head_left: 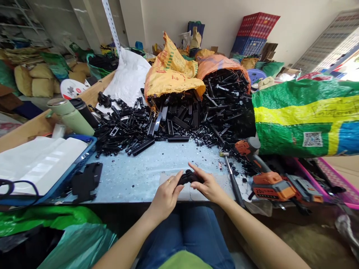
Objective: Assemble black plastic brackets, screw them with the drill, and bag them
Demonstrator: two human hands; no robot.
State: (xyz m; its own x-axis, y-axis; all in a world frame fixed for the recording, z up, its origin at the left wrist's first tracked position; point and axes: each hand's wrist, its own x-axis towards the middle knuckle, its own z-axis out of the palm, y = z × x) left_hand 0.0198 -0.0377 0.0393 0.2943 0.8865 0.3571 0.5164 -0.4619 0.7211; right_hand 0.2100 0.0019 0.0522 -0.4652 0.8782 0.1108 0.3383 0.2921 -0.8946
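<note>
Both hands meet over the front edge of the light blue work table. Between them is a small bundle of black plastic parts, whose exact kind I cannot make out. My left hand, with a ring on one finger, pinches its left end. My right hand grips the right end between thumb and fingers, its index finger stretched along the top. A pale sheet lies beneath. To the right rest a hammer and an orange cordless drill.
Black plastic parts heap along the back, spilling from a yellow sack and an orange sack. Small screws scatter before them. At left stand a blue basket and a green flask; at right, a green sack.
</note>
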